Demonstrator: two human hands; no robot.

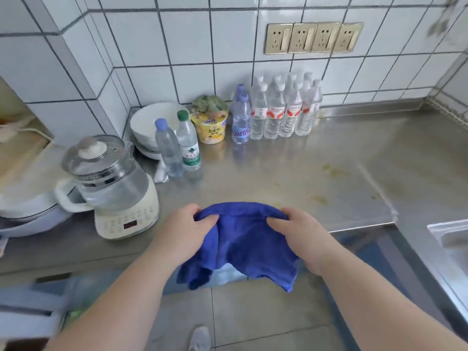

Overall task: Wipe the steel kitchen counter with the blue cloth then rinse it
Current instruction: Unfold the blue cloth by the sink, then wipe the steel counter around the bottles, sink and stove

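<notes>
Right at the front edge of the brushed steel tabletop [329,158], a person holds a rumpled deep-blue terry cloth [243,239] stretched between both hands. The left hand [188,228] has its fingers curled over the cloth's upper left edge, pinching a fold there, and the right hand [295,230] grips the upper right edge the same way, knuckles up. The top of the cloth lies over the rim of the tabletop, while its lower part hangs loose in front of it, above the grey tiled floor [253,315].

Yellowish stains [329,171] mark the steel to the right of the middle, beyond the cloth. Against the white tiled wall [192,46] at the back stands a tight cluster of clear plastic water bottles with white caps and red labels [286,110], and just to their left a clear bottle with a purple cap [241,117]. Next comes a yellow paper instant-noodle cup [210,127] with something greenish piled on top. Two more clear bottles, one with a pale blue cap [167,148] and one with a green cap [188,145], stand side by side in front of a stack of white bowls [149,122]. At the left, a glass kettle on a cream base with a button panel [114,188] sits near the left hand. A row of four brass-coloured wall sockets [314,38] is set into the tiles above. At the far right edge a steel sink rim [448,231] shows.
</notes>
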